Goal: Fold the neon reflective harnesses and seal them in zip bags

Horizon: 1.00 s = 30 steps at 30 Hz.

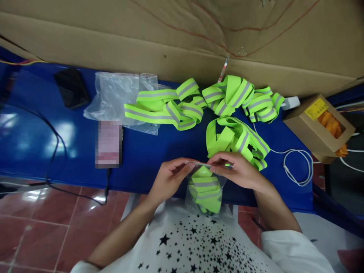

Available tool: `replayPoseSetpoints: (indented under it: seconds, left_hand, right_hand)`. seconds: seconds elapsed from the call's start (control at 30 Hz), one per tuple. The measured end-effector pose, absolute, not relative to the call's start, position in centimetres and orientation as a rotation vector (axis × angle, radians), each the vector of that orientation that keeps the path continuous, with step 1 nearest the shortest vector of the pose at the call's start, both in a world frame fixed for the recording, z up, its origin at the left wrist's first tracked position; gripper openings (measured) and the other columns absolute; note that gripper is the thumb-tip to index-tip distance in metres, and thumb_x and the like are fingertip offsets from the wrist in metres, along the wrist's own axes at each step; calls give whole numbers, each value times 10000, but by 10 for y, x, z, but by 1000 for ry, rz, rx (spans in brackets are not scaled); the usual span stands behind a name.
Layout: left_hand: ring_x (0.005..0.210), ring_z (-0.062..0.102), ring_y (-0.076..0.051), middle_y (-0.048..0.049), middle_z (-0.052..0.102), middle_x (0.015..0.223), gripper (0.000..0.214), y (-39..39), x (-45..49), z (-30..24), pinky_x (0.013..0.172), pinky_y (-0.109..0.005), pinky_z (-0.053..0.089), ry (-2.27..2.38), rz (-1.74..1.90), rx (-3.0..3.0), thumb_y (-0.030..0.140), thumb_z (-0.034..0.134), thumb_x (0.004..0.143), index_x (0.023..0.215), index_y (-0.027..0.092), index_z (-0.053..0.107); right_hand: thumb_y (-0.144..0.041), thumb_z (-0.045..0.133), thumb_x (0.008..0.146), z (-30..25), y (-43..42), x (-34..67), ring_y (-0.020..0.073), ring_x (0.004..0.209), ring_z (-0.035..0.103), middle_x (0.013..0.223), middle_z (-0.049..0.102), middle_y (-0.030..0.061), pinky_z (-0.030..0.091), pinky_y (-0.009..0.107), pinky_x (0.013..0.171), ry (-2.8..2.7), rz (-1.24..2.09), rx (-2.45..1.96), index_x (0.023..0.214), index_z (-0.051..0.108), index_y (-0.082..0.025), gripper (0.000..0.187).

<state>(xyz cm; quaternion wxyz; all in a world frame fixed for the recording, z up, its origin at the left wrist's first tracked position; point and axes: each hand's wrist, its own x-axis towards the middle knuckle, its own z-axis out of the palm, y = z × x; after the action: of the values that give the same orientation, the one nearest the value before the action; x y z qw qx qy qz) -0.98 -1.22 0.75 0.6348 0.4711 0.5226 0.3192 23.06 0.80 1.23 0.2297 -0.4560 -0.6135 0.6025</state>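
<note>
My left hand (170, 178) and my right hand (238, 170) both pinch the top edge of a small clear plastic bag (205, 189) that hangs between them over the table's near edge. Inside the bag is a folded neon-green reflective strap with grey stripes. Just behind my right hand lies a loose green strap (236, 139) on the blue table (148, 151).
More green straps (167, 108) (241, 98) lie at the back, beside a pile of empty clear bags (116, 94). A phone (108, 144) with a cable, a black object (71, 87), a white charger cable (297, 167) and a cardboard snack box (320, 127) sit around. A cardboard wall (182, 41) stands behind.
</note>
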Motion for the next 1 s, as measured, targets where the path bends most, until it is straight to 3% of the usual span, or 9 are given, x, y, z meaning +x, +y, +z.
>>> replayPoseSetpoints:
  seconds: [0.1, 0.2, 0.43, 0.57, 0.73, 0.9, 1.0]
  left_hand:
    - [1024, 768, -218, -89, 814, 1087, 273, -8, -20, 8, 955, -341, 614, 1108, 630, 1058, 388, 676, 964, 1081, 184, 815]
    - [1059, 766, -238, -96, 802, 1138, 314, -5, -26, 7, 991, -381, 609, 1000, 551, 1060, 396, 640, 987, 1151, 183, 801]
    - [897, 762, -187, -76, 820, 996, 263, -5, -15, 4, 811, -256, 605, 1140, 710, 1210, 374, 648, 979, 1024, 175, 815]
    - [846, 756, -176, -84, 813, 942, 222, -7, -9, 2, 771, -252, 598, 1087, 725, 1122, 371, 723, 928, 972, 164, 793]
    - [768, 719, -168, -80, 780, 861, 267, -8, -3, 1, 694, -245, 554, 1121, 753, 1144, 418, 719, 924, 890, 155, 751]
    - [739, 643, -154, -65, 733, 844, 315, -8, -3, -1, 665, -246, 480, 1048, 702, 1182, 459, 721, 910, 926, 144, 724]
    - [753, 622, -155, -55, 729, 840, 284, -11, -4, -5, 678, -249, 452, 1069, 695, 1246, 434, 735, 897, 912, 150, 734]
  right_hand:
    - [-344, 736, 917, 15, 11, 237, 116, 747, 696, 854, 760, 31, 546, 223, 656, -1635, 1773, -1300, 977, 752, -172, 183]
    - [-355, 754, 902, 16, 12, 241, 110, 705, 688, 806, 755, 26, 538, 217, 624, -1635, 1794, -1322, 939, 758, -170, 189]
    - [-394, 730, 921, 13, 9, 234, 118, 769, 677, 884, 744, 36, 530, 227, 657, -1717, 1686, -1319, 988, 752, -182, 223]
    - [-394, 712, 936, 10, 5, 228, 106, 723, 622, 809, 678, 10, 492, 231, 647, -1809, 1552, -1310, 899, 725, -187, 210]
    - [-408, 692, 958, 6, 2, 229, 117, 707, 622, 837, 692, 6, 483, 246, 618, -1899, 1521, -1251, 1048, 737, -240, 196]
    - [-385, 611, 1006, 8, -2, 223, 143, 743, 643, 828, 690, 21, 472, 249, 602, -1926, 1452, -1240, 977, 699, -227, 182]
    - [-391, 583, 1017, 7, -7, 217, 123, 639, 591, 750, 638, 8, 375, 216, 485, -1929, 1433, -1252, 978, 677, -216, 202]
